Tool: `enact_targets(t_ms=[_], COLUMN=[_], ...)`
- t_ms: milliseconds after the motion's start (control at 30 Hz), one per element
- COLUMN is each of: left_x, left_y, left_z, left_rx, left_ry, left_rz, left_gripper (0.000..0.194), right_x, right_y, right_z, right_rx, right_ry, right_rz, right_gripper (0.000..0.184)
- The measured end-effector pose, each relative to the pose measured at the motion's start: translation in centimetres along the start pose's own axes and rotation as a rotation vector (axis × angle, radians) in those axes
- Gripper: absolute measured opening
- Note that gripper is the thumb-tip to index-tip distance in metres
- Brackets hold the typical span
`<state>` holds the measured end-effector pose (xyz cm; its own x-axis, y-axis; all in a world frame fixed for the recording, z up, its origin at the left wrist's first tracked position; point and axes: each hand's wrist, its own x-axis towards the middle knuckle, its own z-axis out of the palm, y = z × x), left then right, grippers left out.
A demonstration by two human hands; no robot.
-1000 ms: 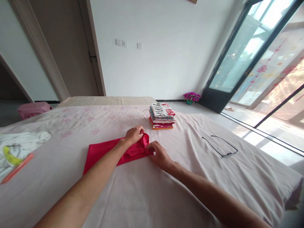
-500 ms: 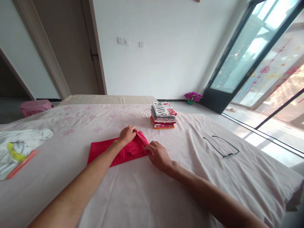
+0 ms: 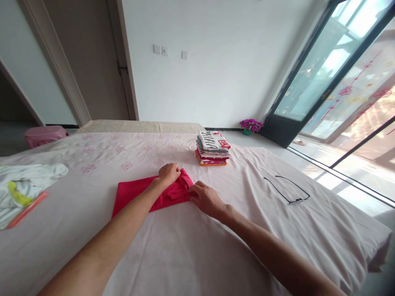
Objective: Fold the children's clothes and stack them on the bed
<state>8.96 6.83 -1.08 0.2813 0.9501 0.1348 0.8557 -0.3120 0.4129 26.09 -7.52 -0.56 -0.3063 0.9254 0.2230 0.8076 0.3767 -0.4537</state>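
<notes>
A red piece of clothing [image 3: 132,192], folded into a long flat strip, lies on the pale pink bedsheet [image 3: 173,250] in front of me. My left hand [image 3: 169,172] is closed on its far edge near the right end, and my forearm covers part of the cloth. At the near right corner, my right hand [image 3: 205,198] pinches the red fabric between thumb and fingers. Between both hands the cloth is rumpled, while its left end lies flat. Which kind of garment it is cannot be made out.
A stack of folded clothes [image 3: 212,149] stands beyond my right hand. Eyeglasses [image 3: 290,193] lie to the right. Crumpled white clothing [image 3: 33,181] rests at the left edge. Past the bed are a pink stool [image 3: 46,135], purple flowers [image 3: 251,124] and a glass door [image 3: 308,78].
My left hand has shifted slightly to the right along the far edge of the red cloth. My right hand keeps its pinch at nearly the same corner.
</notes>
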Motion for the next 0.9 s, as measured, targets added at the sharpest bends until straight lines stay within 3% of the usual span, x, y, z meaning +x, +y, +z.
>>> enact_targets(t_ms=[133, 300, 500, 600, 733, 900], left_x=[0.5, 1.2, 1.1, 0.8, 0.0, -1.6], left_y=[0.3, -0.5, -1.8, -1.9, -1.9, -2.3], left_z=[0.0, 0.6, 1.0, 0.8, 0.4, -0.1], left_rx=[-0.027, -0.117, -0.097, -0.066, -0.021, 0.033], left_ry=[0.007, -0.046, -0.041, -0.030, -0.002, 0.040], left_rz=[-0.029, -0.047, -0.036, 0.007, 0.102, 0.235], left_gripper=[0.011, 0.019, 0.016, 0.016, 0.019, 0.027], right_x=[0.2, 0.5, 0.3, 0.2, 0.4, 0.5], right_y=[-0.4, -0.8, -1.5, -1.2, -0.4, -1.0], right_z=[0.4, 0.9, 1.3, 1.3, 1.3, 0.4], right_rx=[-0.144, -0.241, -0.228, -0.056, 0.140, -0.048], right_ry=[-0.021, 0.081, -0.043, -0.009, 0.081, -0.025], right_rz=[0.009, 0.029, -0.051, -0.053, 0.105, 0.063], right_gripper=[0.017, 0.022, 0.022, 0.023, 0.026, 0.013])
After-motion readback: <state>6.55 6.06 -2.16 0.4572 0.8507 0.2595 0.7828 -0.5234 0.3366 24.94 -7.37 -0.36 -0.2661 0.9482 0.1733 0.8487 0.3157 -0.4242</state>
